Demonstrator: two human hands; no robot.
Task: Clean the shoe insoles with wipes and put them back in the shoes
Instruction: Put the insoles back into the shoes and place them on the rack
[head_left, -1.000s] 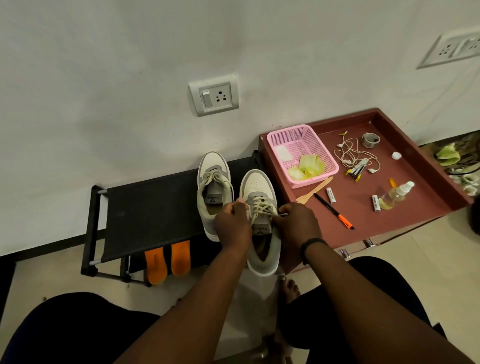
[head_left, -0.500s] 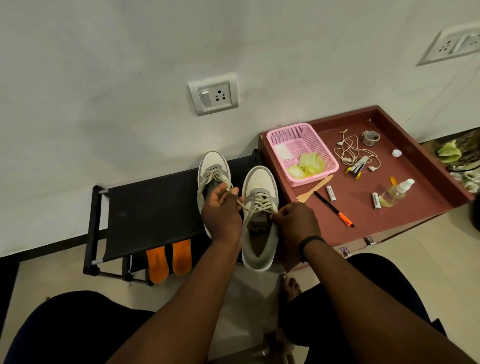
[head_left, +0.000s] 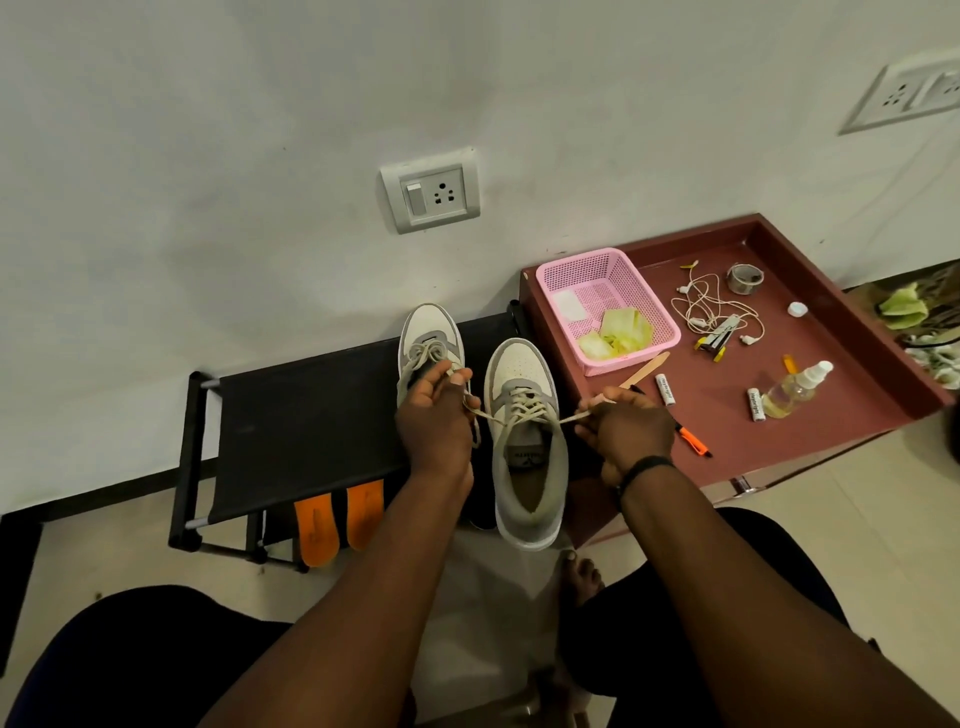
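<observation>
Orange insoles (head_left: 337, 517) seen under black rack (head_left: 291, 415), upper ends hidden; far shoe (head_left: 428, 332) partly covered by left hand (head_left: 434, 421), lace end pinched; near shoe (head_left: 527, 441) on rack edge, its insole hard to make out; other lace end gripped by right hand (head_left: 626, 431); wipes (head_left: 618, 332) in pink basket (head_left: 563, 275)

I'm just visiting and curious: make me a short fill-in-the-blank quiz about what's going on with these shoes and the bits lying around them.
1. Each hand, left hand and right hand, pinches an end of the nearer grey-and-white sneaker's ____.
2. Two flat insoles leaning under the black rack are coloured ____.
3. The crumpled yellow-green wipes lie in a ____ plastic basket.

Missing words: lace; orange; pink
</observation>
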